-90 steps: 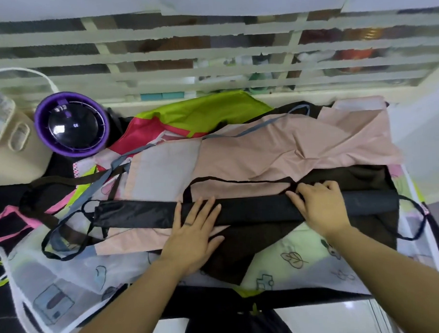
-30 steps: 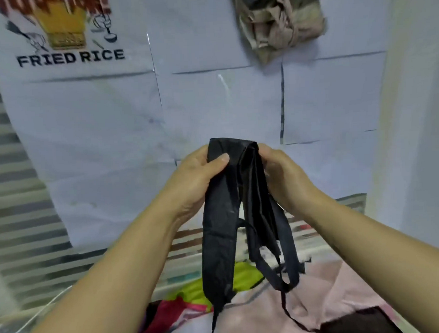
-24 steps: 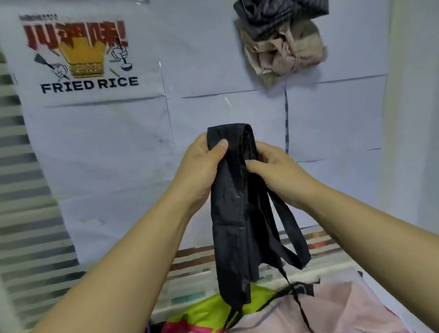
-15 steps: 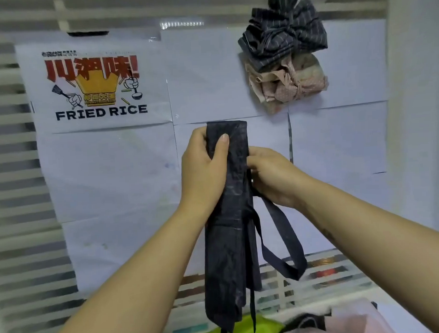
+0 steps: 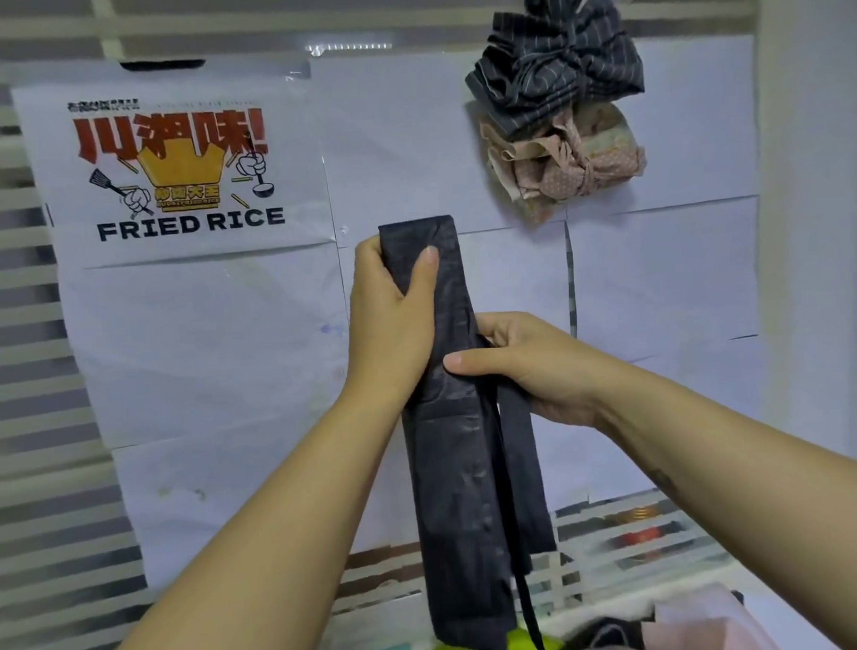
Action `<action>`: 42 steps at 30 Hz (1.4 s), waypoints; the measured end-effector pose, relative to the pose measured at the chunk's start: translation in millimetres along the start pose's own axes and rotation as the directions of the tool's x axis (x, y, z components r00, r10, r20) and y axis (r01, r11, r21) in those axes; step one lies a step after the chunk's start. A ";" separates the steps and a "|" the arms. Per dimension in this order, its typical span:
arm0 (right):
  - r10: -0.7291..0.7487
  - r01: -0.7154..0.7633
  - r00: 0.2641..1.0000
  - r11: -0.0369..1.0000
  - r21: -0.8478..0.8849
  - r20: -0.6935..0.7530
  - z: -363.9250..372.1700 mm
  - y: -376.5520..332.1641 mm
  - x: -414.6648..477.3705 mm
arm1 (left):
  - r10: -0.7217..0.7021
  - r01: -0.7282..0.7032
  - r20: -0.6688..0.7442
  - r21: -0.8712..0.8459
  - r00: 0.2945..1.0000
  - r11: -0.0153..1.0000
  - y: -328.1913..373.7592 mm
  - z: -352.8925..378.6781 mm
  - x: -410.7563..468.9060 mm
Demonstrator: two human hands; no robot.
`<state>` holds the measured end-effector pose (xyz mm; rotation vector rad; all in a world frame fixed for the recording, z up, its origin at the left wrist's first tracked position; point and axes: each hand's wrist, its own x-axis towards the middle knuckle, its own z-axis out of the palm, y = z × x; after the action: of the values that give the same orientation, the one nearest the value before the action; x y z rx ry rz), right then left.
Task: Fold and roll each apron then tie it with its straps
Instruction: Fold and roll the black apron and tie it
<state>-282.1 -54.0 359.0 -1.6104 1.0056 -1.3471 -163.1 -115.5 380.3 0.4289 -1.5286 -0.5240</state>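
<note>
The folded black apron (image 5: pixel 461 495) is held up in the air before the papered wall (image 5: pixel 660 275), long axis vertical, its top end gripped by the left hand (image 5: pixel 392 326) and its middle, just lower right, clasped by the right hand (image 5: pixel 536 369).

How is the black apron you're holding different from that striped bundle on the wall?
The black apron hangs as a long, flat folded strip; the striped bundle is bunched into a lump. The black apron is plain; the striped bundle has thin pale lines. The left hand and right hand grip the black apron; the striped bundle hangs untouched, higher up. Both are dark cloth.
</note>
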 end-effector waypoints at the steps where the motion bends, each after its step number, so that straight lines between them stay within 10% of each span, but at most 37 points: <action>1: 0.013 -0.012 1.000 1.000 0.021 -0.020 -0.3 2.3 0.7 | -0.035 0.035 0.030 0.019 0.999 0.999 -3.3 -0.7 -2.1; 4: 0.068 -0.063 0.996 0.994 0.088 -0.055 -0.3 10.0 -1.4 | -0.260 0.265 0.104 -0.045 0.960 0.963 -21.1 -6.5 -18.1; 8: 0.086 -0.074 0.993 0.986 0.147 -0.078 -0.7 18.1 -3.6 | -0.527 0.722 0.518 -0.310 0.674 0.619 -36.4 -20.9 -51.0; 17: 0.113 -0.119 0.993 0.967 -0.227 -0.042 -25.3 10.4 -8.9 | -0.464 0.714 0.671 -0.140 0.578 0.686 -38.7 -26.7 -58.8; 22: 0.259 -0.278 0.955 0.622 -0.732 -0.143 -55.8 12.0 -24.5 | -0.517 0.729 0.654 -0.077 0.551 0.680 -46.3 -31.1 -55.0; 25: -0.030 -0.277 0.955 0.270 -0.922 -0.295 -56.9 31.1 -26.2 | -0.588 0.785 0.612 -0.089 0.529 0.613 -51.4 -29.1 -53.1; 28: -0.456 0.075 0.890 0.185 -0.980 -0.018 -34.3 49.3 -38.6 | -0.662 0.836 0.560 -0.107 0.498 0.538 -55.3 -26.3 -52.4; 32: -0.391 0.433 0.793 -0.179 -0.884 0.467 -25.9 76.1 -50.2 | -0.698 0.901 0.582 -0.160 0.417 0.404 -57.5 -26.8 -50.9; 42: -0.483 0.632 0.559 -0.277 -0.724 0.674 -19.7 72.1 -28.9 | -0.610 0.988 0.778 -0.106 0.152 0.111 -58.3 -12.9 -60.6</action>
<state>-311.1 -55.7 284.3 -3.6894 1.1422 -0.9014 -151.7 -129.5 297.2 0.6755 -1.3342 -2.3219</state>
